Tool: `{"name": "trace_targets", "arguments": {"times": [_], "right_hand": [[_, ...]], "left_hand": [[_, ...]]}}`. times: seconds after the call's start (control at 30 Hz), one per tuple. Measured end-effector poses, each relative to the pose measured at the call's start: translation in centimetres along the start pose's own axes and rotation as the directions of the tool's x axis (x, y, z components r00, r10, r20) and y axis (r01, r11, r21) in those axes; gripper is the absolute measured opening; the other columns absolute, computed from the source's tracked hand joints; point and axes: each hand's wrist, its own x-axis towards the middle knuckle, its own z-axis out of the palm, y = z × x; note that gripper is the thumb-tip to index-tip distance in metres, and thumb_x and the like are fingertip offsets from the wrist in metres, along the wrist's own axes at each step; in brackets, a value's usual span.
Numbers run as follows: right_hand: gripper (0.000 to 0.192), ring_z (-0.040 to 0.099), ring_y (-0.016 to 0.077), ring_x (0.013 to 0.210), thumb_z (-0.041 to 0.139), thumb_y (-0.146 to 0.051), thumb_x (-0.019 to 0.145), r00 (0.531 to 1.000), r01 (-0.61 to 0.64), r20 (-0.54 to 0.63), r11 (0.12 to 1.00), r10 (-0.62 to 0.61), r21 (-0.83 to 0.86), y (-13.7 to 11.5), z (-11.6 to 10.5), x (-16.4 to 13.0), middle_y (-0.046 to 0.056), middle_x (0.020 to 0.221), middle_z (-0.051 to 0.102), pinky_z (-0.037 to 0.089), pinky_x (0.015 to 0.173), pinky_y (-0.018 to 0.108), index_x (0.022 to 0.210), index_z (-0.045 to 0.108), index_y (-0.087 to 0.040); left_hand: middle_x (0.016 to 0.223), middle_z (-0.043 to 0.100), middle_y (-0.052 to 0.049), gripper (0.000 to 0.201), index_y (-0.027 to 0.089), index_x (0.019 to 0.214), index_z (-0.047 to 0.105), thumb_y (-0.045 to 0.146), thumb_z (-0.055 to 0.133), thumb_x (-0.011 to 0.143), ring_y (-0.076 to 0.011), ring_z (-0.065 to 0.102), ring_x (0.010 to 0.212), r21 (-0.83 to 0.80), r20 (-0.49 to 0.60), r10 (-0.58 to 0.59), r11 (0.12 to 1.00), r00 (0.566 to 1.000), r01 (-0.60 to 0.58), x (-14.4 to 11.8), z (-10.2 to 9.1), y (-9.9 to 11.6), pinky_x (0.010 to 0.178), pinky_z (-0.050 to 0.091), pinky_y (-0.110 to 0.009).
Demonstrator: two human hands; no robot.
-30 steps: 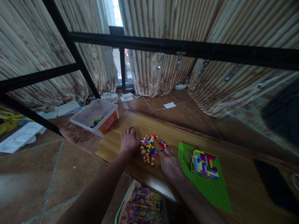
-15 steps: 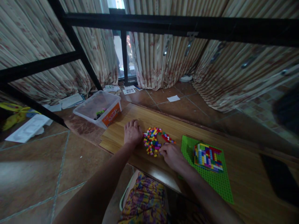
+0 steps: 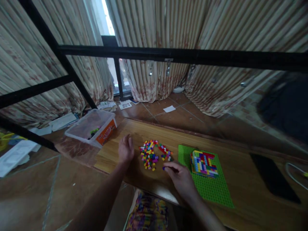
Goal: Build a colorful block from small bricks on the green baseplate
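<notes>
Right hand (image 3: 180, 177) pinches blue brick (image 3: 164, 168); fingertip-only hold may slip. Pile (image 3: 146, 156), its ten o'clock, could scatter if brushed. Left hand (image 3: 126, 150), pile's nine o'clock: can't tell if gripping.

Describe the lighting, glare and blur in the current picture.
Head view: dim room, bright window gap between striped curtains; pale glare along the near edge of the wooden tabletop. Also head view: loose toy bricks look soft, studs indistinct; the dark shape at right is blurred.
</notes>
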Motion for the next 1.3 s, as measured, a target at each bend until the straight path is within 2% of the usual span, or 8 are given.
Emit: {"name": "trace_targets", "arguments": {"times": [0.13,0.23,0.33,0.47,0.87,1.0,1.2,1.3], "right_hand": [[0.021,0.067,0.0206,0.085,0.061,-0.036,0.083,0.993,-0.063,-0.087,0.991,0.073,0.119,0.0,-1.2,-3.3,0.006,0.088,0.073,0.051,0.077,0.031,0.09,0.076,-0.023],[0.021,0.067,0.0211,0.085,0.064,-0.039,0.082,0.982,-0.113,-0.125,0.969,0.143,0.22,-0.2,-1.7,-5.0,0.006,0.088,0.073,0.052,0.077,0.031,0.09,0.076,-0.024],[0.021,0.067,0.0214,0.082,0.069,-0.042,0.078,0.977,-0.128,-0.116,0.921,0.181,0.367,-0.4,-1.3,-6.1,0.006,0.086,0.073,0.052,0.075,0.031,0.086,0.076,-0.024],[0.023,0.066,0.0179,0.071,0.07,-0.044,0.078,0.984,-0.111,-0.053,0.811,0.172,0.574,-0.1,-0.4,-7.4,0.004,0.078,0.071,0.052,0.066,0.028,0.082,0.075,-0.022],[0.019,0.066,0.0171,0.072,0.057,-0.026,0.085,0.993,0.041,0.107,0.993,-0.053,0.113,-2.0,-6.4,-10.0,-0.001,0.073,0.071,0.045,0.065,0.024,0.075,0.073,-0.029],[0.022,0.065,0.0165,0.068,0.056,-0.028,0.086,0.994,0.02,0.105,0.987,-0.037,0.158,-1.3,-6.4,-11.1,-0.001,0.07,0.07,0.045,0.064,0.024,0.071,0.072,-0.028],[0.026,0.063,0.0176,0.062,0.067,-0.047,0.078,0.967,-0.066,-0.194,0.897,0.165,0.437,1.6,-7.3,-10.0,0.001,0.067,0.067,0.049,0.06,0.027,0.085,0.07,-0.022],[0.029,0.065,0.0186,0.068,0.062,-0.049,0.082,0.943,-0.031,-0.305,0.949,0.132,0.315,2.2,-9.9,-7.6,0.003,0.075,0.069,0.05,0.064,0.028,0.088,0.067,-0.021]], "left_hand": [[0.121,0.062,-0.014,0.037,0.018,0.117,0.059,0.04,0.043,0.091,-0.0257,0.056,0.116,-0.224,-0.083,-0.041,0.974,0.996,0.021,-3.7,-3.0,2.4,0.104,0.042,-0.042],[0.117,0.066,-0.008,0.038,0.025,0.115,0.062,0.047,0.056,0.085,-0.0242,0.06,0.111,-0.5,0.161,-0.171,0.835,0.972,0.23,-9.3,-4.6,6.2,0.098,0.048,-0.038],[0.104,0.071,-0.005,0.038,0.025,0.102,0.068,0.051,0.071,0.073,-0.0235,0.065,0.1,-0.596,0.52,-0.26,0.572,0.814,0.563,-14.6,-4.6,9.9,0.088,0.051,-0.033],[0.069,0.065,-0.002,0.038,0.021,0.079,0.067,0.054,0.078,0.063,-0.0167,0.061,0.067,-0.583,0.743,-0.15,0.335,0.652,0.74,-17.3,-4.1,12.6,0.067,0.05,-0.029],[0.053,0.059,-0.001,0.039,0.018,0.062,0.064,0.055,0.078,0.064,-0.0108,0.05,0.049,-0.572,0.76,0.063,0.538,0.647,0.619,-17.7,-6.1,14.7,0.053,0.04,-0.023],[0.055,0.061,-0.002,0.041,0.018,0.066,0.065,0.058,0.075,0.066,-0.011,0.051,0.048,-0.567,0.774,0.101,0.551,0.625,0.613,-18.2,-5.8,14.8,0.054,0.042,-0.024],[0.058,0.063,-0.002,0.044,0.016,0.071,0.062,0.056,0.078,0.063,-0.0105,0.055,0.052,-0.547,0.787,0.032,0.501,0.617,0.671,-17.5,-4.3,14.3,0.056,0.044,-0.022],[0.062,0.062,-0.001,0.042,0.015,0.074,0.063,0.05,0.081,0.059,-0.0119,0.057,0.058,-0.546,0.74,-0.071,0.518,0.669,0.659,-16.4,-3.5,13.1,0.06,0.046,-0.023]]}}
